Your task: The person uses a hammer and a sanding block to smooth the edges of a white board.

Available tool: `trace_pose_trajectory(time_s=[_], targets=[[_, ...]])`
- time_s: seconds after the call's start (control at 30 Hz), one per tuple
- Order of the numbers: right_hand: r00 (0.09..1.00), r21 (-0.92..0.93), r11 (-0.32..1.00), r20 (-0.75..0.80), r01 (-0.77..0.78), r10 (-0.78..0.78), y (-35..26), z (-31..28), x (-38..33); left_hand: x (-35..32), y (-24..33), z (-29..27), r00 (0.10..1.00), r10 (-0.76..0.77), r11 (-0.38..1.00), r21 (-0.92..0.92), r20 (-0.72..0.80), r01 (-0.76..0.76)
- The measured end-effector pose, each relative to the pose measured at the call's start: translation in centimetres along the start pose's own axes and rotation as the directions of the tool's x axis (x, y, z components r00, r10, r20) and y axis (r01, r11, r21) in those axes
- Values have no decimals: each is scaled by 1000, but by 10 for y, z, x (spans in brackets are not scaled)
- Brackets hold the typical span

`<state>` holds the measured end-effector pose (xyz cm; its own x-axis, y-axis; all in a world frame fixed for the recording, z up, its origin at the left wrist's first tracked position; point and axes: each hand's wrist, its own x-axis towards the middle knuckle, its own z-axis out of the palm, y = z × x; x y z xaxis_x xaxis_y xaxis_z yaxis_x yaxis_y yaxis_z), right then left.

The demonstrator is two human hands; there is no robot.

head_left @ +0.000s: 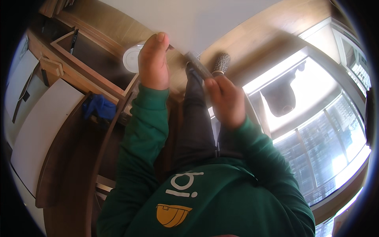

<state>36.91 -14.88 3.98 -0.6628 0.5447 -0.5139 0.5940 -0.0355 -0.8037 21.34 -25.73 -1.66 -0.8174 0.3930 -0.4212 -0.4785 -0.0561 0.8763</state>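
Looking down past the wearer's chest, the nearest thing is a green sweatshirt (221,197) printed with white lettering and a yellow hard-hat drawing. Its 2 sleeves reach forward, up the view.

The right hand (229,102), right of the middle, has its fingers curled closed around the near end of a slim grey-brown bar (198,66). The bar slants forward and to the left, its far end pointing toward the gap between the 2 hands; motion blur hides its detail. The left hand (154,61) is raised, thumb up, by the near edge of a broad pale panel (173,15). Its other fingers are mostly hidden, so I cannot tell whether they grip anything, nor whether they touch the panel. The 2 hands are well apart, and the bar lies between them, in the right hand only.

Below the arms are legs in dark trousers (196,118) and a patterned shoe (222,62) on a wood-coloured floor (268,45). Just beside the left hand is a round white lid-like disc (131,59), partly covered by that hand.

Farther left are an open wooden frame (85,79) with a dark inside, a crumpled blue cloth (99,106) and a curved dark-brown board (71,158). On the far right, a bright window (316,154) bends along the rim.
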Motion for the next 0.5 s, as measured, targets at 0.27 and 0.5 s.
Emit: trace_pose_trajectory(time_s=[0.27, 0.5], targets=[[999, 37, 998, 10, -44, 44, -17, 8, 30, 3, -3, -5, 999, -4, 1000, -22, 42, 5], [999, 28, 999, -7, -33, 33, -8, -7, 17, 2, -5, -4, 999, -34, 996, -86, 10, 34]])
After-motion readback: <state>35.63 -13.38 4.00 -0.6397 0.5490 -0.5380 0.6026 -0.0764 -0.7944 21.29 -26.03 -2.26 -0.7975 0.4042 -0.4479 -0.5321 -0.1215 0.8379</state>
